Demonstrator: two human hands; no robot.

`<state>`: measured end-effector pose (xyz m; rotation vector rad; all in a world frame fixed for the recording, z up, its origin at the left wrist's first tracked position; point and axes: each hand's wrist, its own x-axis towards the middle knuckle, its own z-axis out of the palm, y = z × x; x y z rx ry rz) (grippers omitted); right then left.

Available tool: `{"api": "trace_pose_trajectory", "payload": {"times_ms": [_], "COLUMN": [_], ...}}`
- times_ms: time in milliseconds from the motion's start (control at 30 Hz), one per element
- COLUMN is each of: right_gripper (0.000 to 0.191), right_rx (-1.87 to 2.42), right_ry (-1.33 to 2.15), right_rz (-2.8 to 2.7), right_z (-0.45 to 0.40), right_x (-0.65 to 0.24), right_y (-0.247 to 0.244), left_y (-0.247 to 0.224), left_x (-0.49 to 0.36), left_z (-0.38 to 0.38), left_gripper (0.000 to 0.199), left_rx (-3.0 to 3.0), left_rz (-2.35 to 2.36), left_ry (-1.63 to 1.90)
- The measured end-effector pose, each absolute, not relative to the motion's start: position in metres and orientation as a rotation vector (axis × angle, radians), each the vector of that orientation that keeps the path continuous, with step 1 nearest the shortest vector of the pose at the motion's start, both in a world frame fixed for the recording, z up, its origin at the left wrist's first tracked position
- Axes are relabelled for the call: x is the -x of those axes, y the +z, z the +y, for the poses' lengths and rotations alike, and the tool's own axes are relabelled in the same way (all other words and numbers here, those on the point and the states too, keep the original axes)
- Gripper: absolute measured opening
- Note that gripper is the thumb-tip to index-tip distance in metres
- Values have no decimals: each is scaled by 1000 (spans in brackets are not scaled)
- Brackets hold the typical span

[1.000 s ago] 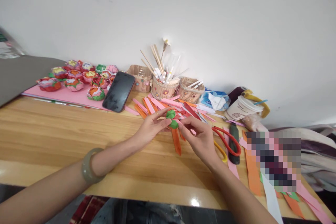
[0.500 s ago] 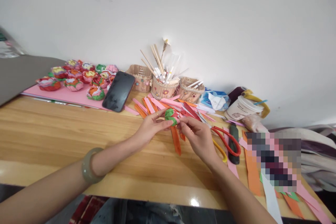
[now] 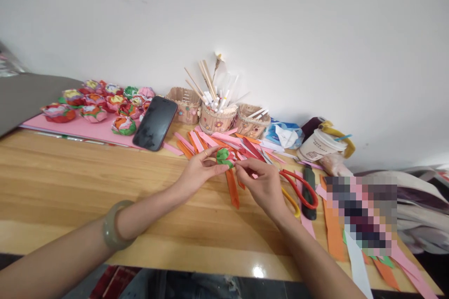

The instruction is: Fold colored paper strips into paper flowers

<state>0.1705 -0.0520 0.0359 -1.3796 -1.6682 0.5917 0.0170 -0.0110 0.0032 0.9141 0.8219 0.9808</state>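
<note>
Between finger and thumb, my left hand [image 3: 201, 166] holds a small folded paper flower [image 3: 223, 155], green at its near side with red and pink further right. My right hand [image 3: 261, 180] is closed in a pinch at the flower's right edge, touching the paper. Its fingertips hide exactly which petal they grip. Behind and under both hands lies a heap of pink, orange and red paper strips [image 3: 196, 142]. Scissors with red and yellow handles [image 3: 300, 191] lie just right of my right hand, their blades partly among the strips.
Finished-looking paper flowers [image 3: 94, 114] stand on pink sheets at the left, with a phone [image 3: 155, 124] leaning beside them. Woven baskets [image 3: 217, 120] line the wall. At the right are a lidded cup [image 3: 317, 145], a dark green cutter [image 3: 309, 191] and orange strips [image 3: 333, 224].
The view has shifted slightly, moving everything a little left. My right fingertips have slid slightly along the flower's right edge; my left hand keeps its hold.
</note>
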Motion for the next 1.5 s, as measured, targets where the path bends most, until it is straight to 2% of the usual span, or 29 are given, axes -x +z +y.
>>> {"api": "trace_pose_trajectory", "payload": {"times_ms": [200,433,633,833,1067,1300,1500], "right_gripper": [13,18,25,26,23,21,16], "right_rx": [1263,1131,1183,1248,1276,1392,1315], "right_ry": [1235,1461,1370,1101,918,479,556], "right_rz": [-1381,-1266,-1322,-1539,-1752,-1924,-1891], "right_z": [-44,-39,-39,-43,-45,-48,-48], "right_x": [-183,-189,-184,-178,-180,-175,-175], "right_y": [42,34,34,34,34,31,31], "left_y": [3,3,1,5,4,2,4], "left_x": [-17,-17,-15,-16,-14,-14,-15], "left_z": [-11,-11,-11,-12,-13,-12,-12], "left_gripper": [53,46,40,42,37,37,43], "left_rx": [-872,-882,-878,-827,-869,-872,-837], "left_rz": [732,695,667,718,708,739,791], "left_ry": [973,966,936,959,960,950,984]}}
